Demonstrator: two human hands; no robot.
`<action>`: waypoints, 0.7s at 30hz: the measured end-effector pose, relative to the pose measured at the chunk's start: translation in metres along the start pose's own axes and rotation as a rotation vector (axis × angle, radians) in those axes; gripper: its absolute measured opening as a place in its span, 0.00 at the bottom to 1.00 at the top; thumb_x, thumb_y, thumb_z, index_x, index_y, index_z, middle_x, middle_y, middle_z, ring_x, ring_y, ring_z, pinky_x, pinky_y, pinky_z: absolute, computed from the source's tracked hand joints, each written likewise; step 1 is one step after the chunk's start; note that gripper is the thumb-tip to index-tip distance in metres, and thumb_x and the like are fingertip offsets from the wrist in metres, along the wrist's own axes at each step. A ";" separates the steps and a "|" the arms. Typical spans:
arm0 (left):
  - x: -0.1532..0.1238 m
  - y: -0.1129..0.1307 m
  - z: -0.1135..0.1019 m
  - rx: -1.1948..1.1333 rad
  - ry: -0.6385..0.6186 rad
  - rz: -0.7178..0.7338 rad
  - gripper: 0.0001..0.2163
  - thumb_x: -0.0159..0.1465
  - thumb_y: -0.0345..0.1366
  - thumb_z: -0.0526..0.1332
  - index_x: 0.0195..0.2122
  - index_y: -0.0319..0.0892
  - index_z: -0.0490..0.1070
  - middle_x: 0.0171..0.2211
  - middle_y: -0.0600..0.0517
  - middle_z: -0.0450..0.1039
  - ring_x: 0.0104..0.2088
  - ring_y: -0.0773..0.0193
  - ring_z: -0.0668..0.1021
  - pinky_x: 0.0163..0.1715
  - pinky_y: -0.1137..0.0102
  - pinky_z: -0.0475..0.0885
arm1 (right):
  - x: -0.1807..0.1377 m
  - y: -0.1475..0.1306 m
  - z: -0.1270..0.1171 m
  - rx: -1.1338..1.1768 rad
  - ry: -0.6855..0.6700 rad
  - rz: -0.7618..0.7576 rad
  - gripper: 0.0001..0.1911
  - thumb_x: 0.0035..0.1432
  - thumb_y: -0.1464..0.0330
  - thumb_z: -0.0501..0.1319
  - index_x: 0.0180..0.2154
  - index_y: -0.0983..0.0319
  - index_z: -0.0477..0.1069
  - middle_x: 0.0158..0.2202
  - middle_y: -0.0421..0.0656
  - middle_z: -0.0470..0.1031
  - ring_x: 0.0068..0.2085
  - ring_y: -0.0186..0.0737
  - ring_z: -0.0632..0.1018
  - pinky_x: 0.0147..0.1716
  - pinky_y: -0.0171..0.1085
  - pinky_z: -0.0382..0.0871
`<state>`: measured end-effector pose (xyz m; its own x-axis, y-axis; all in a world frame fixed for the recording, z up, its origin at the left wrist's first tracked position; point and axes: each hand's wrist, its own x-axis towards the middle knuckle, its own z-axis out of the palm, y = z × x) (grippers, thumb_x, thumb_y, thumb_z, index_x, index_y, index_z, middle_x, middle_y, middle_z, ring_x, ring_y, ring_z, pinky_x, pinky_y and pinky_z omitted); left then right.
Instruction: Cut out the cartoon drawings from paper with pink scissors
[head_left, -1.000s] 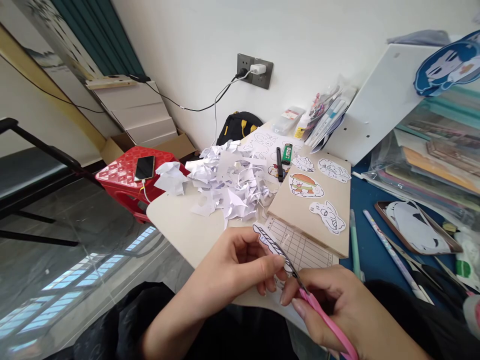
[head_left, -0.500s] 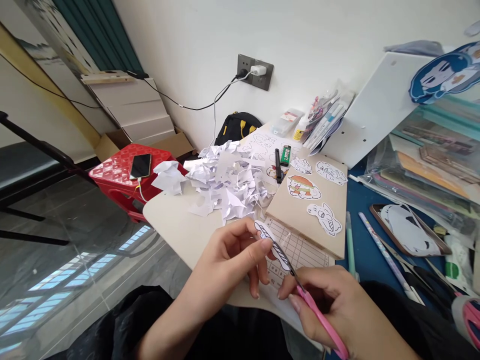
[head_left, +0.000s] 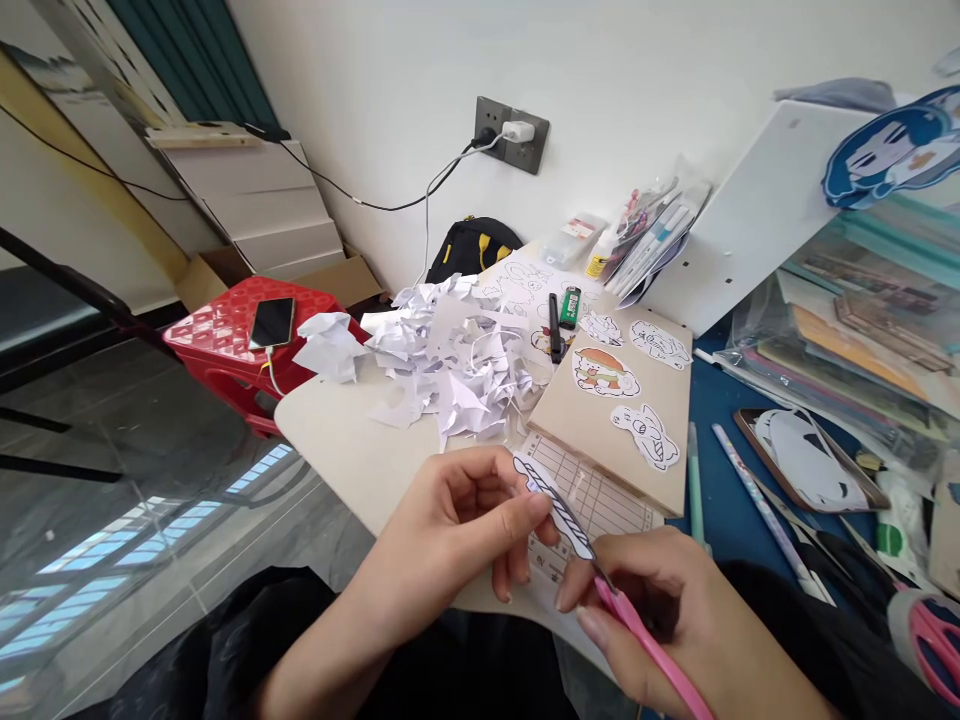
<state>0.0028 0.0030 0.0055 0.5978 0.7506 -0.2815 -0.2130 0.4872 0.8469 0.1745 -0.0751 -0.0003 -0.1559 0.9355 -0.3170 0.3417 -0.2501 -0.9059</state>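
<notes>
Between the thumb and fingers of my left hand [head_left: 465,525] is a small paper cutout [head_left: 559,510], a narrow white piece printed with black stripes. My right hand [head_left: 652,610] grips pink-handled scissors [head_left: 649,640], whose blades reach the cutout's lower right end. Part of the blades is hidden behind the paper and my fingers. Beneath both hands lies a sheet printed with a grid [head_left: 596,485]. Just beyond, a tan board [head_left: 555,410] carries several cut-out drawings, among them a coloured burger-like figure [head_left: 606,373].
A heap of white paper scraps [head_left: 465,360] covers the table's middle. Behind the board are a black cutter [head_left: 555,328] and a green box [head_left: 570,307]. To the right lie pens, black scissors [head_left: 832,560] and a tray of cutouts [head_left: 810,460]. A phone [head_left: 273,323] rests on a red stool [head_left: 202,335].
The view has shifted slightly. The scissor blades now sit at the very end of the striped cutout, less of them overlapping its edge. Both hands keep their hold.
</notes>
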 end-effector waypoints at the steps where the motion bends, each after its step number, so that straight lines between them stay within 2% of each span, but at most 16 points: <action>1: 0.000 0.001 0.000 0.007 -0.009 -0.015 0.14 0.54 0.40 0.71 0.23 0.37 0.70 0.17 0.56 0.73 0.14 0.76 0.70 0.15 0.83 0.67 | 0.000 -0.001 0.000 0.008 0.001 -0.002 0.06 0.46 0.73 0.60 0.26 0.65 0.77 0.16 0.35 0.64 0.18 0.30 0.64 0.17 0.28 0.59; 6: 0.000 0.001 0.000 0.017 -0.025 -0.063 0.15 0.52 0.42 0.72 0.23 0.37 0.70 0.19 0.55 0.74 0.14 0.76 0.70 0.15 0.82 0.66 | 0.000 -0.006 0.001 0.030 0.044 -0.022 0.06 0.45 0.72 0.60 0.25 0.64 0.76 0.17 0.36 0.66 0.18 0.31 0.65 0.17 0.29 0.59; 13: 0.001 -0.001 -0.001 0.039 -0.047 -0.061 0.14 0.53 0.39 0.72 0.22 0.38 0.70 0.18 0.55 0.74 0.15 0.76 0.70 0.15 0.83 0.65 | -0.002 -0.002 0.002 0.059 0.037 -0.030 0.05 0.46 0.72 0.60 0.26 0.63 0.76 0.20 0.38 0.70 0.20 0.34 0.68 0.18 0.30 0.62; 21: 0.001 0.000 -0.002 0.053 -0.049 -0.060 0.12 0.55 0.39 0.70 0.24 0.38 0.70 0.20 0.55 0.75 0.15 0.76 0.71 0.16 0.82 0.66 | 0.000 -0.005 0.001 0.018 0.009 -0.009 0.08 0.46 0.74 0.58 0.26 0.63 0.76 0.19 0.37 0.68 0.20 0.33 0.66 0.19 0.31 0.60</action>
<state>0.0020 0.0046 0.0044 0.6454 0.6976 -0.3112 -0.1353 0.5053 0.8523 0.1720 -0.0742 0.0045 -0.1505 0.9399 -0.3066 0.3233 -0.2463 -0.9137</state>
